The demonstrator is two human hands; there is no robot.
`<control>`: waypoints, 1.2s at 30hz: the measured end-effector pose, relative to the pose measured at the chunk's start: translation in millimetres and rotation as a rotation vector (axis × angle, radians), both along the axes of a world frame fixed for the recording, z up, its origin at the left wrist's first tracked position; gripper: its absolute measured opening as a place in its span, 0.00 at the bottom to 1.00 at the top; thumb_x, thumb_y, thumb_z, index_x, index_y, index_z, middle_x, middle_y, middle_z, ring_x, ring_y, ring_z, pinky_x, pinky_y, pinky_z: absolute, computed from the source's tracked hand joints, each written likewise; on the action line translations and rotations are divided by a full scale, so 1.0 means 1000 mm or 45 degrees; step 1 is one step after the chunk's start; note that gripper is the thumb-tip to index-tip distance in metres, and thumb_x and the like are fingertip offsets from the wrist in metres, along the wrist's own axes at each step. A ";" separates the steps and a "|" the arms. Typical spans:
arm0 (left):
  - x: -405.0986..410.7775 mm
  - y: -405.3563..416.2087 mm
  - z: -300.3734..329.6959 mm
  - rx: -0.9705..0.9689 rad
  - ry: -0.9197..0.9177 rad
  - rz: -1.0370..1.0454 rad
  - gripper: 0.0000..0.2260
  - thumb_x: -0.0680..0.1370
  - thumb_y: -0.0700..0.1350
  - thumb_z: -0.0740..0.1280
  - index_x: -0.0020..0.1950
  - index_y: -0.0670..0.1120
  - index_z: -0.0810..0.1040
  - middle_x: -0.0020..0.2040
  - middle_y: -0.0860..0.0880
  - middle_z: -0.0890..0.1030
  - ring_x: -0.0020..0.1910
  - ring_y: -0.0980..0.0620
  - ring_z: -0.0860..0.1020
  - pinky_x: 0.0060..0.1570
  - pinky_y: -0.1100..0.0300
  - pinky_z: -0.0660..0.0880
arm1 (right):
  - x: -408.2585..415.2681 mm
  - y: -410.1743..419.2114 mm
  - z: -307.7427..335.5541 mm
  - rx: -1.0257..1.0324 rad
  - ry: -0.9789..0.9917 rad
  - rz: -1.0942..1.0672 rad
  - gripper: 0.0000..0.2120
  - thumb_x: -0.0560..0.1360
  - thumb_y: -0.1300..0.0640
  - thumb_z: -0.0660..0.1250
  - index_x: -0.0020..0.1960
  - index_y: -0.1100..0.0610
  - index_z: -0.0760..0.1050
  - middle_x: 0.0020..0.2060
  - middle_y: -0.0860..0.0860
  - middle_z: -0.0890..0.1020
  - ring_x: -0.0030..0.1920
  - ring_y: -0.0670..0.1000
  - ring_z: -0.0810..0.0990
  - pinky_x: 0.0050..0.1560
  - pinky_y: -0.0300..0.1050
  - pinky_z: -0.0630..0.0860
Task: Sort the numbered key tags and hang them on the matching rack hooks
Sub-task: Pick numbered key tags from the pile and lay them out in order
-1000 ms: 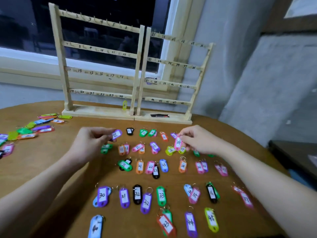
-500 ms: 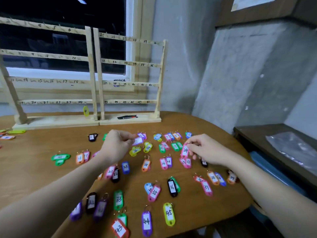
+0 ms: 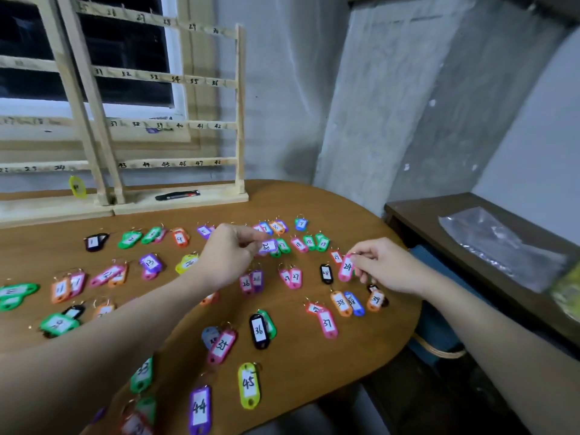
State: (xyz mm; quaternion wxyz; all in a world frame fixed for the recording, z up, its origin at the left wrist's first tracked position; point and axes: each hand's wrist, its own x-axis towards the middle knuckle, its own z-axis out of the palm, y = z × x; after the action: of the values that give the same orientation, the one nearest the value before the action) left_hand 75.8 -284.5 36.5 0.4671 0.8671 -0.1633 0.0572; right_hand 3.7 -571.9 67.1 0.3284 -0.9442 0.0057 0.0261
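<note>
Several coloured numbered key tags lie spread in rows over the wooden table (image 3: pixel 314 365). My left hand (image 3: pixel 229 255) pinches a purple tag (image 3: pixel 267 246) marked 28, held just above the far rows. My right hand (image 3: pixel 381 266) pinches a pink tag (image 3: pixel 346 267) marked 24 by its ring, near the table's right edge. At the back stands the wooden rack (image 3: pixel 175 122), its bars numbered 25 to 48 on the right half. One yellow tag (image 3: pixel 77 186) hangs low on the left rack.
A black pen-like object (image 3: pixel 177 195) lies on the rack's base. To the right of the table a dark bench (image 3: pixel 445 243) carries a clear plastic bag (image 3: pixel 499 246). A grey concrete wall and a window stand behind the rack.
The view has swung right and closer. Both hands moved right across the table, each still pinching its tag; the left hand's purple tag now sits over the far right rows.
</note>
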 end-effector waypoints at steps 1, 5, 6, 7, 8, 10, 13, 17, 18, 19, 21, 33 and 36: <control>0.000 0.000 -0.001 0.002 0.023 -0.009 0.10 0.81 0.38 0.66 0.59 0.43 0.84 0.43 0.54 0.85 0.39 0.69 0.78 0.38 0.78 0.71 | 0.002 0.001 -0.002 -0.012 0.008 0.009 0.10 0.83 0.56 0.63 0.47 0.54 0.82 0.33 0.46 0.83 0.35 0.44 0.81 0.37 0.38 0.74; -0.002 0.002 -0.004 0.052 0.033 0.009 0.11 0.82 0.39 0.66 0.62 0.43 0.83 0.43 0.55 0.84 0.41 0.58 0.78 0.36 0.78 0.72 | 0.013 0.012 -0.005 -0.039 -0.024 0.042 0.11 0.82 0.54 0.66 0.42 0.54 0.82 0.34 0.45 0.84 0.34 0.42 0.80 0.37 0.39 0.74; -0.003 0.003 -0.005 0.064 0.016 0.019 0.10 0.81 0.39 0.66 0.61 0.43 0.84 0.45 0.54 0.83 0.41 0.62 0.78 0.37 0.80 0.70 | 0.016 0.014 -0.005 -0.037 -0.036 0.044 0.11 0.82 0.53 0.67 0.42 0.53 0.83 0.34 0.45 0.84 0.33 0.42 0.79 0.36 0.37 0.73; -0.004 0.004 -0.006 0.069 0.003 0.026 0.10 0.81 0.39 0.67 0.60 0.43 0.84 0.47 0.54 0.83 0.42 0.66 0.77 0.38 0.82 0.68 | 0.018 0.018 -0.006 -0.032 -0.045 0.046 0.10 0.81 0.52 0.67 0.43 0.52 0.83 0.35 0.45 0.84 0.33 0.41 0.79 0.36 0.35 0.73; -0.006 0.006 -0.006 0.066 -0.003 0.031 0.09 0.81 0.39 0.68 0.59 0.43 0.84 0.48 0.54 0.83 0.42 0.68 0.76 0.38 0.83 0.67 | 0.021 0.021 -0.006 -0.022 -0.054 0.051 0.10 0.81 0.52 0.68 0.44 0.52 0.83 0.35 0.46 0.84 0.33 0.41 0.79 0.35 0.33 0.72; -0.008 0.011 -0.009 0.058 -0.008 0.044 0.07 0.80 0.39 0.69 0.55 0.43 0.85 0.48 0.53 0.83 0.43 0.70 0.75 0.39 0.83 0.67 | 0.025 0.028 -0.006 0.008 -0.069 0.063 0.10 0.81 0.52 0.68 0.43 0.53 0.82 0.33 0.46 0.84 0.32 0.40 0.78 0.33 0.32 0.71; -0.010 0.018 -0.014 0.074 -0.014 0.051 0.04 0.79 0.40 0.70 0.50 0.46 0.85 0.48 0.54 0.85 0.45 0.70 0.77 0.41 0.81 0.69 | 0.032 0.037 -0.008 0.005 -0.057 0.071 0.10 0.82 0.52 0.67 0.44 0.53 0.83 0.35 0.47 0.85 0.31 0.40 0.78 0.36 0.37 0.73; -0.013 0.020 -0.020 0.054 0.003 0.021 0.04 0.79 0.40 0.71 0.48 0.48 0.85 0.45 0.58 0.85 0.45 0.69 0.80 0.41 0.78 0.71 | 0.040 0.043 -0.012 -0.022 -0.003 0.079 0.10 0.82 0.53 0.67 0.45 0.54 0.83 0.34 0.46 0.85 0.33 0.44 0.79 0.42 0.47 0.77; -0.013 0.019 -0.020 0.042 0.009 0.010 0.04 0.79 0.40 0.71 0.48 0.48 0.85 0.45 0.58 0.85 0.45 0.69 0.81 0.42 0.77 0.72 | 0.041 0.045 -0.012 -0.020 0.005 0.084 0.10 0.82 0.53 0.67 0.45 0.54 0.83 0.35 0.47 0.85 0.34 0.44 0.79 0.44 0.49 0.78; -0.013 0.017 -0.020 0.024 0.014 0.003 0.04 0.79 0.41 0.71 0.49 0.48 0.85 0.45 0.57 0.86 0.45 0.67 0.81 0.44 0.74 0.73 | 0.043 0.047 -0.012 -0.018 0.009 0.089 0.10 0.82 0.53 0.67 0.45 0.55 0.83 0.36 0.48 0.85 0.34 0.45 0.79 0.44 0.50 0.79; -0.013 0.012 -0.017 -0.012 0.041 -0.016 0.06 0.80 0.40 0.70 0.52 0.48 0.85 0.48 0.56 0.85 0.47 0.64 0.81 0.50 0.67 0.76 | 0.044 0.049 -0.009 -0.016 -0.002 0.088 0.10 0.82 0.53 0.66 0.44 0.54 0.82 0.35 0.47 0.85 0.33 0.44 0.79 0.44 0.48 0.78; 0.001 -0.074 -0.006 0.149 0.174 -0.163 0.09 0.78 0.40 0.70 0.40 0.51 0.81 0.44 0.50 0.85 0.49 0.53 0.83 0.48 0.64 0.78 | 0.042 0.010 0.009 0.065 -0.085 -0.214 0.08 0.82 0.56 0.66 0.48 0.55 0.83 0.34 0.48 0.82 0.33 0.44 0.77 0.39 0.39 0.73; 0.006 -0.091 -0.008 0.323 0.153 -0.117 0.08 0.78 0.45 0.70 0.41 0.54 0.84 0.47 0.53 0.86 0.52 0.50 0.82 0.60 0.48 0.76 | 0.040 0.000 0.009 0.073 -0.105 -0.249 0.09 0.81 0.55 0.66 0.46 0.55 0.83 0.33 0.47 0.83 0.33 0.44 0.78 0.42 0.44 0.75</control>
State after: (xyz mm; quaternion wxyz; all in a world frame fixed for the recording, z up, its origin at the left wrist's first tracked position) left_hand 81.8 -375.8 28.9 0.3649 0.9127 -0.1804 -0.0374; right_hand 44.0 -571.6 75.7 0.3562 -0.9296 0.0834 -0.0446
